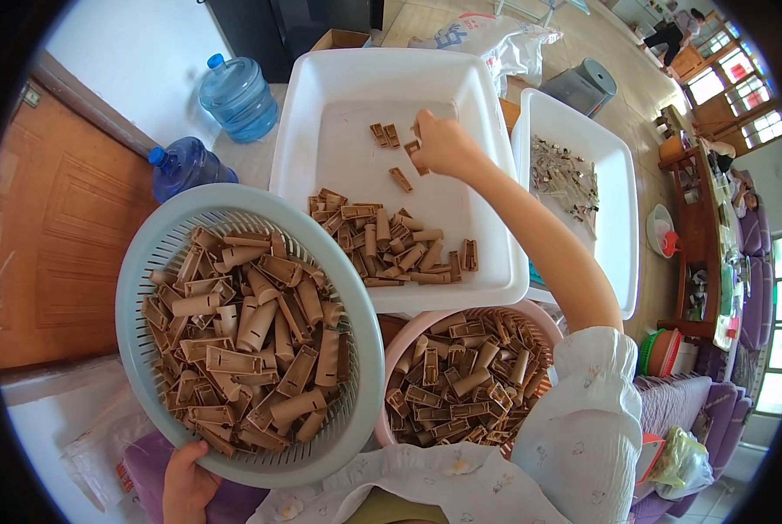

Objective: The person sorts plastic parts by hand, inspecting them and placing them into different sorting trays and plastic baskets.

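My left hand grips the lower rim of a grey-blue slotted basket, its thumb over the edge. The tilted basket is heaped with brown half-round plastic shells. My right hand reaches into a large white tub, its fingers closed on one brown plastic shell; the hand partly hides the grip. Several loose shells lie near that hand on the tub's floor. A bigger pile of shells covers the tub's near side.
A pink basket full of similar shells stands near my body. Right of the tub, another white tub holds small thin parts. Two blue water jugs stand by the wooden door. Behind are a plastic sack and a grey bin.
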The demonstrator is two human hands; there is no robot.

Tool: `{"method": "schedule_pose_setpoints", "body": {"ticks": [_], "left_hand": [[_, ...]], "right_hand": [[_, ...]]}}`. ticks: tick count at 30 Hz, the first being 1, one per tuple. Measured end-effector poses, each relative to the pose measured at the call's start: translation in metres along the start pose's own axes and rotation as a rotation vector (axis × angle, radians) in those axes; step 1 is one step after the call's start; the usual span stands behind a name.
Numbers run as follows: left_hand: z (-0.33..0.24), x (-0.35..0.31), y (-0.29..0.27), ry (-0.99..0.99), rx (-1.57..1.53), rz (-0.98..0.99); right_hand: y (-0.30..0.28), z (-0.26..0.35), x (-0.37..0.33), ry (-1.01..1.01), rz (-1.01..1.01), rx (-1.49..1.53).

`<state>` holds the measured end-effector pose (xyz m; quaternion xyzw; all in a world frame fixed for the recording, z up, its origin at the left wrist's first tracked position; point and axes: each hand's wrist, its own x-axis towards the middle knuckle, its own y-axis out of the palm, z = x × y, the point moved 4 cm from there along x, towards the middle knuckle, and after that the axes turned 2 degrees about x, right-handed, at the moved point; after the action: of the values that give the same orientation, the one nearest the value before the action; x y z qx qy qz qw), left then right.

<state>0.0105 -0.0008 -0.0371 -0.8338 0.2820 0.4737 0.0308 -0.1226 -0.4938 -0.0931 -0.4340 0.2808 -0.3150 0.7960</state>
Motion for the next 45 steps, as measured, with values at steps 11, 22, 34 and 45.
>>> {"method": "schedule_pose_setpoints", "body": {"ticks": [11,22,34,45], "left_hand": [[-0.001,0.000,0.003,-0.020,-0.089,-0.050],[-0.002,0.001,0.004,-0.015,-0.091,-0.075],[0.000,-0.001,-0.002,-0.003,0.004,-0.072],[-0.001,-0.003,0.001,-0.014,-0.014,-0.085]], "right_hand": [[-0.041,0.184,-0.115,-0.829,0.500,0.689],[0.065,0.004,-0.055,-0.472,0.705,-0.070],[0.017,0.004,-0.026,-0.025,0.620,0.188],[0.041,-0.010,0.089,0.182,-0.112,-0.064]]}}
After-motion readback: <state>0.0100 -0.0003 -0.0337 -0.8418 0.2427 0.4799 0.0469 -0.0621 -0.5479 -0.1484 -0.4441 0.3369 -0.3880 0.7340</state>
